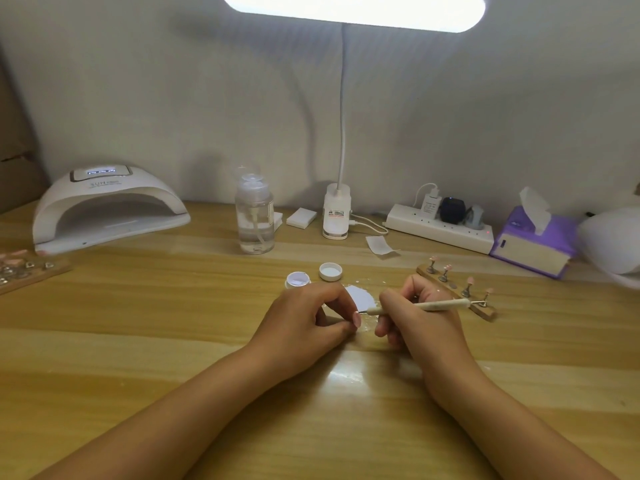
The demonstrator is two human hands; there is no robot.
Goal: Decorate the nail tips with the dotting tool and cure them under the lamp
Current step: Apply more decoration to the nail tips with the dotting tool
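The dotting tool (419, 305) lies almost level just above the table, its long axis running left to right. Its thin metal point faces left and its pale, matte wooden handle trails right. The right hand (415, 323) grips it like a pen, fingers curled round the front of the handle. The point meets what looks like a small, glossy pale pink nail tip (356, 319), pinched in the curled fingers of the left hand (304, 323). Just behind the hands are a white paper disc (362, 295), a round white pot (298, 280) and its lid (330, 271). To the right a wooden stand (481, 310) carries pink tips on metal pegs. The domed white curing lamp (107, 206) sits far left on the wood-grain table (173, 323).
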